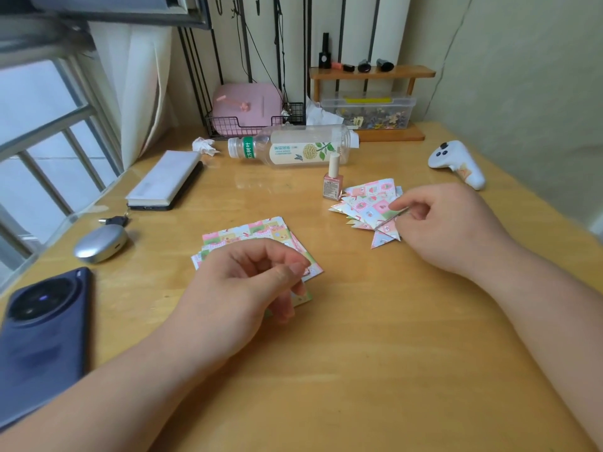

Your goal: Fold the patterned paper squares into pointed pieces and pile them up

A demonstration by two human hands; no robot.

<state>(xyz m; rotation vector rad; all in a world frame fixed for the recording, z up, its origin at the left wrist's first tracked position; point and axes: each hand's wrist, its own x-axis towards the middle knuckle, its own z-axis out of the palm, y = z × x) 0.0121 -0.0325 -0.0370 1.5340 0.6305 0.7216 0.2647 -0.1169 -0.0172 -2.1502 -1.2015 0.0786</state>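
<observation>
Step in hand: dropping off a finished piece and picking up the next sheet.

- Right hand (pixel 447 230): thumb and forefinger pinch the edge of a folded piece (pixel 388 223) at the right side of the pile of pointed pieces (pixel 368 200). The pile is loose and fanned, right of centre on the worktop (pixel 359 337), just beside a nail-polish bottle (pixel 332 181).
- Left hand (pixel 248 282): fingers curled over the near corner of the stack of squares (pixel 248 231), thumb against fingertips. Cannot tell whether a single sheet is caught.
- The stack lies flat at centre, well apart from the pile.

Judgement: several pieces are done and several squares are left. Next, let go of the piece on the pile, peel one square only off the stack, and bring both hands to the bare worktop nearer the person to crease it.
</observation>
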